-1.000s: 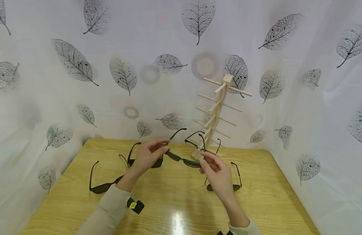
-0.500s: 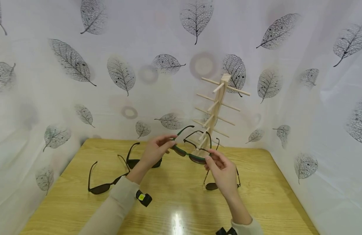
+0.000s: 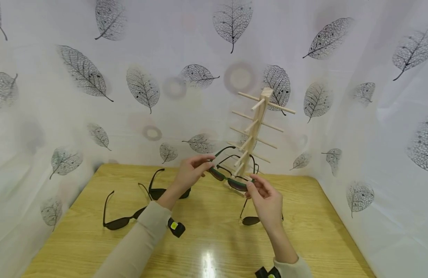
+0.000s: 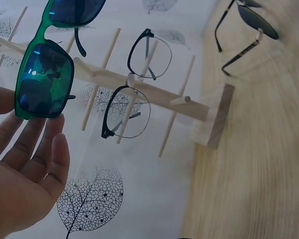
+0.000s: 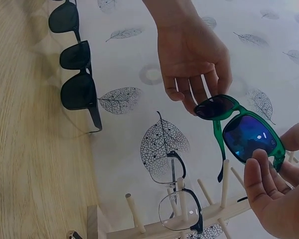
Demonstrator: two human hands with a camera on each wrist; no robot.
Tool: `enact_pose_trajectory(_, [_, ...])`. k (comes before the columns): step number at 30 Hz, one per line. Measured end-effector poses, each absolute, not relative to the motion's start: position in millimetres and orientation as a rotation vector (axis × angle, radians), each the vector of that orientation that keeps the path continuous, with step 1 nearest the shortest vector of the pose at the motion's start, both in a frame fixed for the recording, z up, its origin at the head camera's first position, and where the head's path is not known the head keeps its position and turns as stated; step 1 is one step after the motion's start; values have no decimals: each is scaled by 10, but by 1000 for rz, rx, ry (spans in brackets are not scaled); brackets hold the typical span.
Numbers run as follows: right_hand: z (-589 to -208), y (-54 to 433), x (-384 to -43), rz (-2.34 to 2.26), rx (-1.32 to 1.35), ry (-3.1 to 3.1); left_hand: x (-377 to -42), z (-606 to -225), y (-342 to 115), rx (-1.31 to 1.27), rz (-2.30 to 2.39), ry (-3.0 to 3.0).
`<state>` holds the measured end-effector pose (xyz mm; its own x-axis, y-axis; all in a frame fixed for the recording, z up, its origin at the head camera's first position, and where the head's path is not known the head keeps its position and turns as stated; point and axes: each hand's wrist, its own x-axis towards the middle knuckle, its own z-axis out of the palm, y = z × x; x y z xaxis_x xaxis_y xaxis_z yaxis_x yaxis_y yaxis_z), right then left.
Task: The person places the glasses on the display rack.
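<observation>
Both hands hold up a pair of green-framed sunglasses [image 3: 236,184], its mirrored blue-green lenses plain in the left wrist view. My left hand [image 3: 191,174] pinches the left end of the frame, and my right hand [image 3: 268,201] the right end. The temples are unfolded and point away toward a wooden eyewear stand [image 3: 257,119] with rows of pegs. Low on that stand hangs a pair of dark-browed clear eyeglasses [image 5: 198,211]. From the head view, the sunglasses partly overlap the eyeglasses; whether they touch the stand I cannot tell.
Black sunglasses [image 3: 118,223] lie unfolded on the left of the wooden table [image 3: 200,247], with another black pair [image 3: 158,193] behind them. Thin-framed sunglasses [image 3: 251,221] lie in front of the stand, partly hidden by my right hand. A leaf-print curtain [image 3: 179,112] encloses the table.
Both hands have carried the green sunglasses right and slightly upward, to in front of the stand's lower pegs. The hold at both ends is unchanged.
</observation>
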<state>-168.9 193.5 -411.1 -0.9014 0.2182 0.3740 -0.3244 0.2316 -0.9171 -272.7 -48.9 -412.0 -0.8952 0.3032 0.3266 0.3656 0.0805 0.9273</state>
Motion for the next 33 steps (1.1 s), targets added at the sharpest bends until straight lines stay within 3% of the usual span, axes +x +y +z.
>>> enact_pose_trajectory(33, [-4091,2077,-1962,1763,-52,-2008,-2955,-3945,-178,-605,-1973,-2343])
